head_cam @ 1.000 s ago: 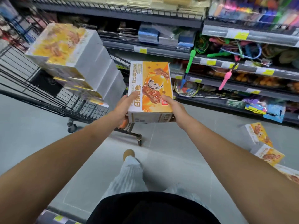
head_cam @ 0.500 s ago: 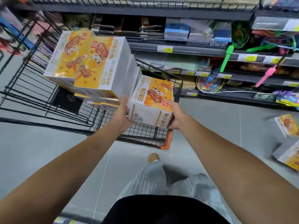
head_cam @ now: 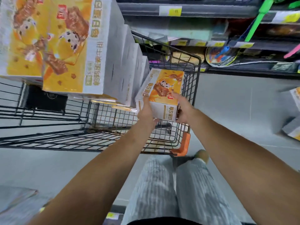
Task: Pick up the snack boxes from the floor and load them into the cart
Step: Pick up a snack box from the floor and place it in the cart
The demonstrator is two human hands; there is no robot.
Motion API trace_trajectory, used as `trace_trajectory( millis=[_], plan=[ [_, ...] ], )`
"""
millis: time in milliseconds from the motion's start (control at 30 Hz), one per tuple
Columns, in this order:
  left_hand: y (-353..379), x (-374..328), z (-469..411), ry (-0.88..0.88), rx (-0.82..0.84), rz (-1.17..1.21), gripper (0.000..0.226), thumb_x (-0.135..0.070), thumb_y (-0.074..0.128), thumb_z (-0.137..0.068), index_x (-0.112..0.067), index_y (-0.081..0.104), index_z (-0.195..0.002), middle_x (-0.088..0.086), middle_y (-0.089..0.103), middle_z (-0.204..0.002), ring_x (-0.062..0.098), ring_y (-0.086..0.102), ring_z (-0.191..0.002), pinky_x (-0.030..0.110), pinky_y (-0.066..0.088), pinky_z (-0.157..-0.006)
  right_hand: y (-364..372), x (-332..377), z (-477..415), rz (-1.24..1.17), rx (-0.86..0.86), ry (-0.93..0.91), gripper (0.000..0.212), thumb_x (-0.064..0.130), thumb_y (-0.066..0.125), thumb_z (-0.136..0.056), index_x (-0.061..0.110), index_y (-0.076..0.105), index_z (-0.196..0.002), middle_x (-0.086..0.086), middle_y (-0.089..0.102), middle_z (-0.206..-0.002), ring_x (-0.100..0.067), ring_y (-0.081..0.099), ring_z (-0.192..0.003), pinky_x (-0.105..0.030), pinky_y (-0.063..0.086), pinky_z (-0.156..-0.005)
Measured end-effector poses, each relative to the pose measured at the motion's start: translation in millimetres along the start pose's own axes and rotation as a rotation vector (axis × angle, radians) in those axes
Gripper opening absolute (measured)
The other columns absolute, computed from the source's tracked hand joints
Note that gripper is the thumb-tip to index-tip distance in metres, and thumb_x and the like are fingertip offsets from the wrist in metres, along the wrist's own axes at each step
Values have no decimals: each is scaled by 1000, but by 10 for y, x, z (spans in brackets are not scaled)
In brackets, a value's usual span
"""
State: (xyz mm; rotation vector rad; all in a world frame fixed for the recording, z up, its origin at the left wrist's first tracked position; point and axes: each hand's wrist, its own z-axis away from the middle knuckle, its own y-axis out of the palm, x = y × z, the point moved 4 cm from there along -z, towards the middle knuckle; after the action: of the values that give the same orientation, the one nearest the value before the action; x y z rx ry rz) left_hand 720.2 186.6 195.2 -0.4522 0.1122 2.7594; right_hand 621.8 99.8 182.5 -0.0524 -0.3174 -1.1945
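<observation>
每日蛋白 on held snack box (head_cam: 160, 95), same characters on stacked box (head_cam: 65, 46), "00" on yellow shelf tag (head_cam: 172, 11)

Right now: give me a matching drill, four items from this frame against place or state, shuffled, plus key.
1 held snack box
2 box stack
3 corner bumper
4 loose boxes

A orange, at the near corner of the cart
B lying on the floor, far right
C gripped between left hand and right hand
D piled high inside the cart

Pairs: 1-C, 2-D, 3-A, 4-B
</observation>
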Motion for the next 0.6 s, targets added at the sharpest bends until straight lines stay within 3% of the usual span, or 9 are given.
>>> trace_trajectory(
  millis=[67,133,267,367,467,533,600],
  plan=[
    [11,33,-65,-3,30,-27,77,-67,63,-72,-15,51,-127,11,62,-121,30,62,-107,46,53,-91,-7,-14,-85,15,-14,5,49,63,63,-78,25,61,-110,-7,69,-99,-30,64,-99,-46,45,-96],
    [6,72,-213,-14,38,-37,66,-62,57,-80,-13,51,-125,12,60,-120,28,59,-109,41,50,-95,-11,-43,-185,37,-36,29,59,65,64,-77,27,56,-120,-6,66,-115,-32,61,-109,-51,42,-99],
    [-20,133,-428,-6,38,-61,63,-57,54,-85,-14,50,-132,11,58,-126,28,58,-114,36,52,-83,-23,-138,-283,74,-127,117,58,69,58,-80,23,46,-114,-12,52,-119,-37,54,-117,-51,45,-93],
    [-55,144,-558,7,-21,-53,66,-58,60,-80,-15,52,-129,9,61,-124,26,61,-109,33,54,-75,-45,-214,-408,60,-154,83,59,68,57,-81,22,51,-118,-11,56,-120,-32,60,-106,-46,51,-89],
    [-67,162,-620,15,33,-49,62,-54,57,-86,-15,49,-133,9,60,-128,25,59,-114,35,52,-86,-46,-297,-527,5,-167,24,54,62,57,-86,20,56,-120,-9,63,-113,-25,59,-107,-40,51,-83],
    [-89,186,-651,-2,91,-61,55,-51,51,-90,-16,50,-132,10,58,-131,24,57,-115,37,49,-95,-42,-334,-551,-7,-169,26,55,61,55,-87,20,56,-122,-8,61,-115,-25,57,-109,-40,50,-88],
    [-122,181,-652,-36,121,-63,50,-47,48,-93,-16,50,-132,12,56,-133,25,56,-115,36,49,-93,-30,-355,-567,11,-172,52,52,60,53,-89,21,54,-123,-9,57,-119,-27,54,-110,-46,44,-101]
  ],
)
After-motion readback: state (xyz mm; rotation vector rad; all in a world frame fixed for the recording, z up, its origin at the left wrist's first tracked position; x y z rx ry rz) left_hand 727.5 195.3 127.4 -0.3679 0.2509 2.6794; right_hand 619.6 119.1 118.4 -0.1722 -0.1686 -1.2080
